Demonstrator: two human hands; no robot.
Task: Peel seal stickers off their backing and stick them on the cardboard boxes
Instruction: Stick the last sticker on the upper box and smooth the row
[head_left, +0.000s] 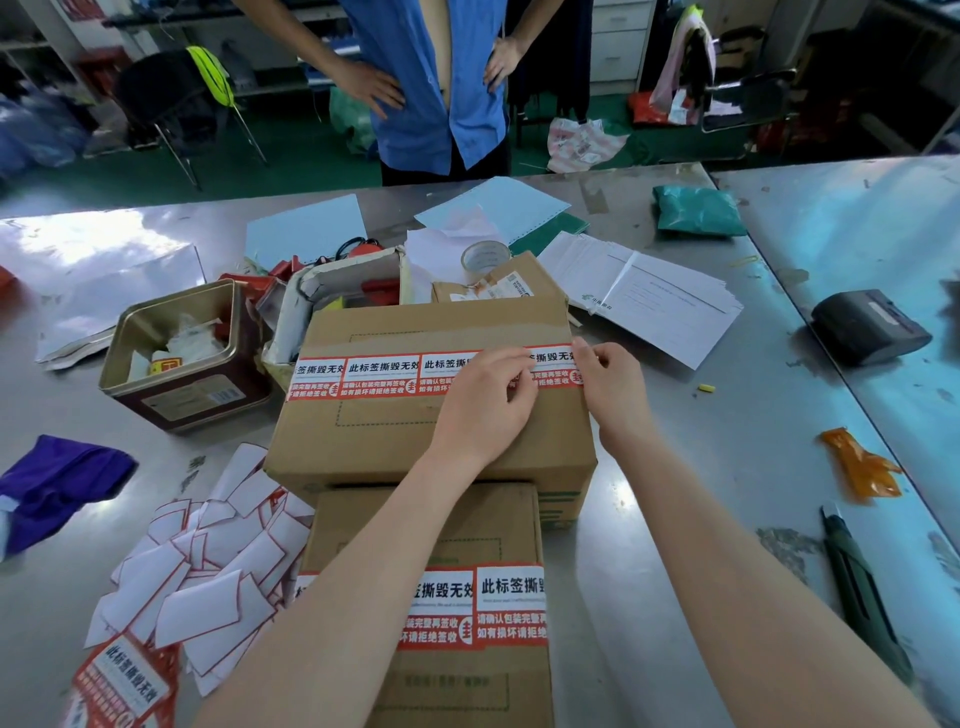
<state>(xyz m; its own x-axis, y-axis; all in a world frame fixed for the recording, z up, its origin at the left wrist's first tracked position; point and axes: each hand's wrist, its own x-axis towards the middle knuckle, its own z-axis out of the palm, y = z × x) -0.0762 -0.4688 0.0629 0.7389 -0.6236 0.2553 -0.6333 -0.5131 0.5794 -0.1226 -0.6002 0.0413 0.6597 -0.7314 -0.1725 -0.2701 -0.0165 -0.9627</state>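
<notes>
A: From the head view, how far along are we?

B: The larger cardboard box (415, 415) carries a row of red-and-white seal stickers (382, 375) along its taped seam, and the last one (553, 366) is going on at the right end. The left hand (485, 405) lies over the row with fingers bent, pressing down; the right hand (613, 384) has its grip pinching the sticker's far edge by the box corner.

A: And the nearer box?

B: The smaller box (447, 525), touching the front of the big one, already has its own stickers (511, 605) across it. Peeled backing slips (208, 582) are heaped on the surface (701, 467) to the left, with a sticker sheet (122, 680) at their near edge.

A: So what's left?

B: I'd judge only smoothing this one flat; whether the small carton (493, 286) behind needs sealing, I can't tell.
</notes>
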